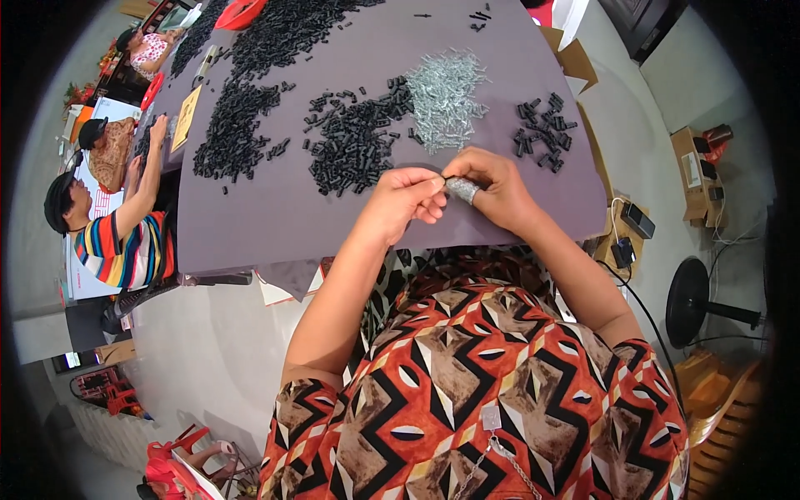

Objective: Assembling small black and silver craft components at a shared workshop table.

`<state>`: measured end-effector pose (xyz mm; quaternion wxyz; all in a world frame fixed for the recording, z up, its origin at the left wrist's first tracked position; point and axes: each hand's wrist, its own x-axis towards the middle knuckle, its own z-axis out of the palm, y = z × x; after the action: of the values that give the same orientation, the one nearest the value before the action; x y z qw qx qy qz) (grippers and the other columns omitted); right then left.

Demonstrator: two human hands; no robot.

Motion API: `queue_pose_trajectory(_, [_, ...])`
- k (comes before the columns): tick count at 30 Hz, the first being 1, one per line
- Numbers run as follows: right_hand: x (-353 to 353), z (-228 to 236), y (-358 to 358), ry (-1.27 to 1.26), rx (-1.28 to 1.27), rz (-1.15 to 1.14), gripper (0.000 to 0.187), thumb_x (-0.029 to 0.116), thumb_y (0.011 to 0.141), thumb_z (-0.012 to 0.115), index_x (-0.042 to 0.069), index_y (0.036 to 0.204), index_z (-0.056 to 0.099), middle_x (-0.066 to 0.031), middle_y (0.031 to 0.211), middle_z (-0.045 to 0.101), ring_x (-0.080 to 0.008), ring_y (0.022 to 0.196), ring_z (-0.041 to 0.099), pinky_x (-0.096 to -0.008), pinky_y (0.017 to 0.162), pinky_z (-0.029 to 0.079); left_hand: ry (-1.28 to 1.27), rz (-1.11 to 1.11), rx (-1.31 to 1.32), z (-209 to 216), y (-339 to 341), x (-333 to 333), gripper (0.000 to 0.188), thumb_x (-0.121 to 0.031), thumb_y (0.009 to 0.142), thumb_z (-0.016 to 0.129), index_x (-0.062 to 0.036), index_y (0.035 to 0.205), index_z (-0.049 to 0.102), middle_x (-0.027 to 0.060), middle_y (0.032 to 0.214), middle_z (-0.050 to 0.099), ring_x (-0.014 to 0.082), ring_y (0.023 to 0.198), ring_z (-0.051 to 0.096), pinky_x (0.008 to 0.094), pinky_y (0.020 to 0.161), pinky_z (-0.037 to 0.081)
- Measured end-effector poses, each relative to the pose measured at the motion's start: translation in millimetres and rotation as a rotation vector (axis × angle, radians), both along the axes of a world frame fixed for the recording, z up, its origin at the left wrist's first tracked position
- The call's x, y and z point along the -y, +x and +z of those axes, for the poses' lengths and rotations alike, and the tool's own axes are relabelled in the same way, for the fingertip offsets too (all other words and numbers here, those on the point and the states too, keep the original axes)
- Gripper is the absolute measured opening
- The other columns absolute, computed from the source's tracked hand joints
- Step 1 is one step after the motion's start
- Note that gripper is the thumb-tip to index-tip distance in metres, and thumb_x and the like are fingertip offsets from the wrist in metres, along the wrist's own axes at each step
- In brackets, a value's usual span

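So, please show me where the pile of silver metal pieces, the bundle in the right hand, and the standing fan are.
pile of silver metal pieces (446,96), head view, middle of the heap.
bundle (463,190), head view, silvery part showing between the fingers.
right hand (493,187), head view, back of the hand.
standing fan (688,302), head view, dark round part.

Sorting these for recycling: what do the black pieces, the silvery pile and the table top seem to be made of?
Black pieces: probably moulded plastic, matt, uniformly dark and dull. Silvery pile: likely metal, small bright pins that glint. Table top: a smooth grey-purple sheet, possibly board or laminate; I cannot tell which. The right hand holds a silvery bundle that looks like the same metal; the left hand meets it.
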<state>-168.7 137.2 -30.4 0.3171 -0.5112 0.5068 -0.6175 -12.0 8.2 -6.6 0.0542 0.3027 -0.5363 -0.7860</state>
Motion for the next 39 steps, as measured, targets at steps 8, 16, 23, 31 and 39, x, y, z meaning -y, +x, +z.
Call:
queue_pose_trajectory(8, [1.1, 4.8, 1.2, 0.035, 0.183, 0.026, 0.038, -0.008, 0.092, 0.057, 0.004, 0.128, 0.058, -0.0053, 0.112, 0.064, -0.0115, 0.096, 0.062, -0.0267, 0.085, 0.051, 0.020, 0.093, -0.137, -10.5, 2.7, -9.7, 0.015, -0.014, 0.096, 0.063, -0.0009, 0.099, 0.067, 0.0063, 0.082, 0.069, 0.0127, 0.066, 0.066, 0.0247, 0.059, 0.055])
queue_pose_trajectory(16, [1.3, 10.1, -0.5, 0.147, -0.128, -0.118, 0.018, 0.008, 0.097, 0.051, 0.001, 0.109, 0.062, -0.0089, 0.096, 0.064, -0.0189, 0.082, 0.060, -0.0301, 0.073, 0.048, -0.011, 0.174, -0.246, -14.9, 5.0, -15.6, 0.016, -0.014, 0.097, 0.063, 0.0000, 0.104, 0.066, 0.0074, 0.088, 0.070, 0.0135, 0.071, 0.067, 0.0258, 0.064, 0.056])
queue_pose_trajectory(23, [5.1, 6.9, 6.1, 0.057, -0.363, -0.146, 0.010, 0.002, 0.085, 0.058, 0.000, 0.095, 0.060, -0.0173, 0.085, 0.057, -0.0367, 0.079, 0.059, -0.0390, 0.071, 0.048, -0.086, 0.187, -0.213, -14.6, 4.3, -21.4, 0.016, -0.013, 0.097, 0.063, 0.0004, 0.105, 0.066, 0.0073, 0.088, 0.070, 0.0126, 0.071, 0.066, 0.0262, 0.066, 0.056])
queue_pose_trajectory(31, [2.9, 10.5, 4.8, -0.033, -0.523, -0.128, 0.010, -0.003, 0.081, 0.056, 0.003, 0.089, 0.059, -0.0157, 0.083, 0.057, -0.0390, 0.078, 0.059, -0.0432, 0.067, 0.048, 0.009, 0.022, -0.123, -14.6, 7.0, -8.7, 0.018, -0.016, 0.098, 0.062, 0.0000, 0.103, 0.066, 0.0070, 0.083, 0.069, 0.0128, 0.067, 0.066, 0.0250, 0.060, 0.055])
queue_pose_trajectory(39, [4.9, 7.5, 8.2, -0.057, -0.458, -0.210, 0.030, 0.003, 0.082, 0.064, 0.004, 0.112, 0.064, -0.0164, 0.097, 0.063, -0.0363, 0.087, 0.064, -0.0401, 0.074, 0.052, 0.066, 0.198, -0.178, -11.3, 1.3, -15.1, 0.014, -0.013, 0.097, 0.063, -0.0010, 0.102, 0.068, 0.0073, 0.086, 0.070, 0.0128, 0.070, 0.067, 0.0247, 0.061, 0.056])
